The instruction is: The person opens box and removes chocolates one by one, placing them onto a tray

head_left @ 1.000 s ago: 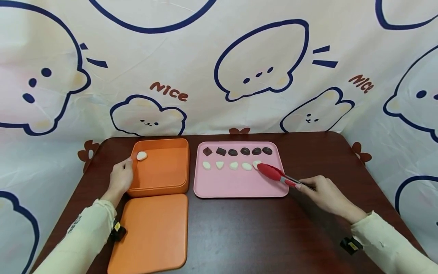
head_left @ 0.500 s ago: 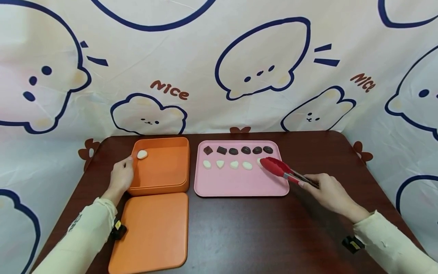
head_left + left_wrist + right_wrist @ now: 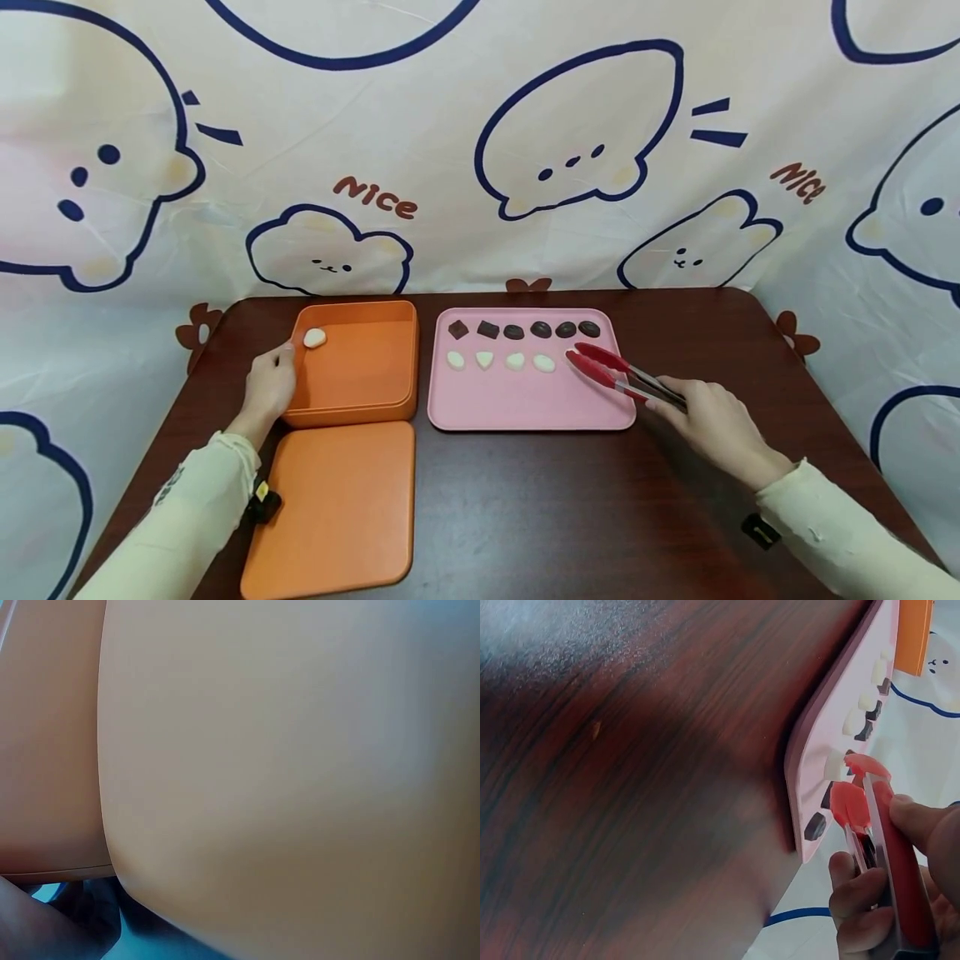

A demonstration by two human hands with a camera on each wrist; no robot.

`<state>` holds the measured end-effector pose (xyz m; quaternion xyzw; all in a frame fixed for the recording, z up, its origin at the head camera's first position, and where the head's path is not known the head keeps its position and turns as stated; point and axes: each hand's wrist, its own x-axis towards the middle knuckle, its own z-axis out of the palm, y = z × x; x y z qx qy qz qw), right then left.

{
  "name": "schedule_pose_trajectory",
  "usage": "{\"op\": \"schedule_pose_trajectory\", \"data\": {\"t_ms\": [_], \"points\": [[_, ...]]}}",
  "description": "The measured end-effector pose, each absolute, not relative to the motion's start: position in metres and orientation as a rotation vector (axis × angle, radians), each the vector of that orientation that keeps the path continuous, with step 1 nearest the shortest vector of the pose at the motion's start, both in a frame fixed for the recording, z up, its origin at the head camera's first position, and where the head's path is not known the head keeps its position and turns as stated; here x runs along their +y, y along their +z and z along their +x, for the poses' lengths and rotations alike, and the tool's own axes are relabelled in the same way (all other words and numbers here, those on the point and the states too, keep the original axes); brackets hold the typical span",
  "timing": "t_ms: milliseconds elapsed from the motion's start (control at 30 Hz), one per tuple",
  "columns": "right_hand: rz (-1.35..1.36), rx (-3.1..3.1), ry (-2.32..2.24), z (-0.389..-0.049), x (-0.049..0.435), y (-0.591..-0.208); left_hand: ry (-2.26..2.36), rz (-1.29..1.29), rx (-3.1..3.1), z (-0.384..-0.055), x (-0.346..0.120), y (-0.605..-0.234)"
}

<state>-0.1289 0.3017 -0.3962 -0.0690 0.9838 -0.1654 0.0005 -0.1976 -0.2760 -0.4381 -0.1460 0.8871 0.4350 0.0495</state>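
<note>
My right hand (image 3: 720, 425) grips a pair of tongs (image 3: 626, 375) with red tips; in the right wrist view the thumb and fingers wrap their handles. The tips stand apart over the pink tray (image 3: 525, 408), at the right end of a row of white chocolates (image 3: 543, 363). One white piece there is mostly hidden by the tips. Behind lies a row of dark chocolates (image 3: 541, 329). My left hand (image 3: 270, 383) holds the left wall of an orange box (image 3: 360, 367), which contains one white chocolate (image 3: 315, 337). In the left wrist view, that hand's fingers (image 3: 67, 930) are partly shadowed.
The orange lid (image 3: 337, 508) lies flat in front of the box, close to the left forearm. Everything sits on a dark brown table (image 3: 525, 517). A printed cloth (image 3: 450, 125) hangs behind and along both sides.
The tongs' red tips, together a second ago, now stand spread apart around the end white chocolate. That piece has shifted slightly right. The left hand stays at the box.
</note>
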Motion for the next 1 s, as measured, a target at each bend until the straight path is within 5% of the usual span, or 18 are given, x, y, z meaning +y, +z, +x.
{"op": "schedule_pose_trajectory", "data": {"t_ms": [1000], "points": [[-0.182, 3.043, -0.633, -0.1227, 0.2999, -0.3890, 1.283, -0.449, 2.721, -0.1989, -0.2765, -0.4394]]}}
